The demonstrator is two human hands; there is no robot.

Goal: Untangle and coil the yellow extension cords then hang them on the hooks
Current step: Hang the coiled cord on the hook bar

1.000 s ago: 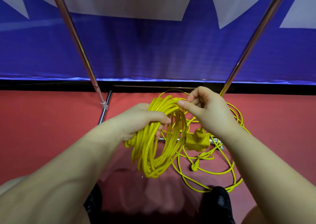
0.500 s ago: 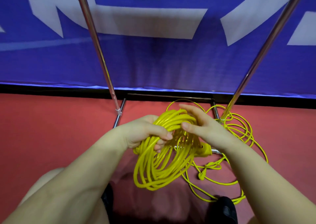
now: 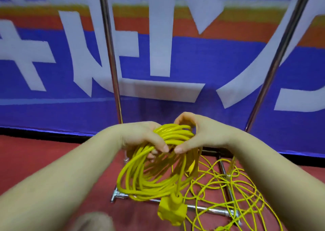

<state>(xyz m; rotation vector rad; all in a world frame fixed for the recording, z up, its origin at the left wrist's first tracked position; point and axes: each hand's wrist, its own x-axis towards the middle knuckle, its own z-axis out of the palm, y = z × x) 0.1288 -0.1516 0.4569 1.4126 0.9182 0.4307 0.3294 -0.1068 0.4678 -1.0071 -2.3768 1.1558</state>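
Fingers of both hands (image 3: 173, 139) hidden behind yellow coil (image 3: 154, 171), rack top cropped.

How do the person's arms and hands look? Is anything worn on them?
Both forearms are bare: no sleeves show in the view. The left hand and the right hand wear no gloves, and no rings, watch or bracelet can be seen. The nails on the visible fingers are short and plain.

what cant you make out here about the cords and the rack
- Hooks: head view cuts off the rack top.
- Left hand fingertips: hidden behind the coil.
- Loose cord: tangle unclear; bottom edge crops it.
- Socket block: blurred.
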